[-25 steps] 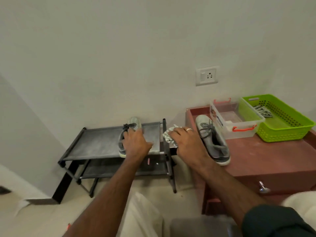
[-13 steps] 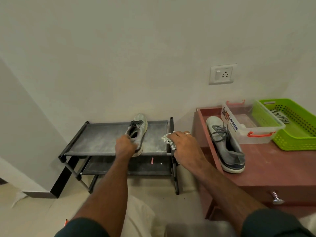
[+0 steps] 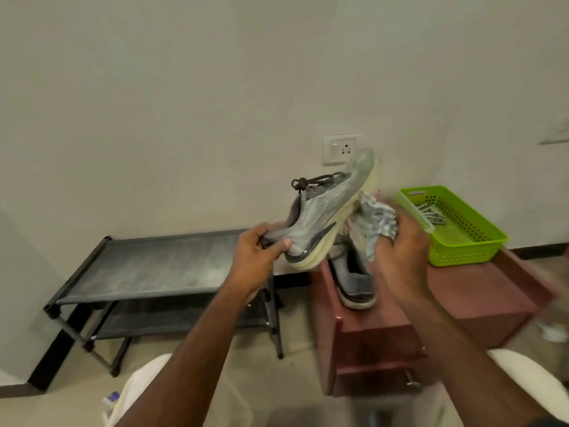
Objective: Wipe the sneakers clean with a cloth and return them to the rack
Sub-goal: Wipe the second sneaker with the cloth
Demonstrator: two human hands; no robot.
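**Fingers grip a shoe and a cloth**

The fingers (image 3: 271,245) of the left hand (image 3: 257,260) are curled tight around the heel of a grey sneaker with a thick cream sole (image 3: 326,217). The thumb sits on the near side of the heel and the other fingers wrap the far side. The fingers (image 3: 397,238) of the right hand (image 3: 400,260) are closed around a bunched-up white and grey cloth (image 3: 374,221). The cloth touches the cream sole of the held shoe, just to the right of it.

Behind all the fingers is a big plain white wall (image 3: 215,87). Below the left fingers and off to their left stands a black metal shoe rack with two dusty fabric shelves (image 3: 147,266). Its top shelf has no shoe on it. Under the right fingers is a low reddish-brown wooden cabinet (image 3: 480,300). To the right of the right fingers, on the cabinet top, sits a bright green plastic basket with small holes (image 3: 462,238). Some grey thing lies inside it, too blurry to tell.

The held sneaker is up in the air, tipped with its toe pointing up and to the right, away from the left fingers. A second grey sneaker with a white sole (image 3: 354,278) lies on the cabinet, just below the held shoe and beside the right fingers. Above the toe of the held shoe is a small white wall socket with a switch (image 3: 341,148). Dark grey laces (image 3: 311,181) stick out above the left fingers.
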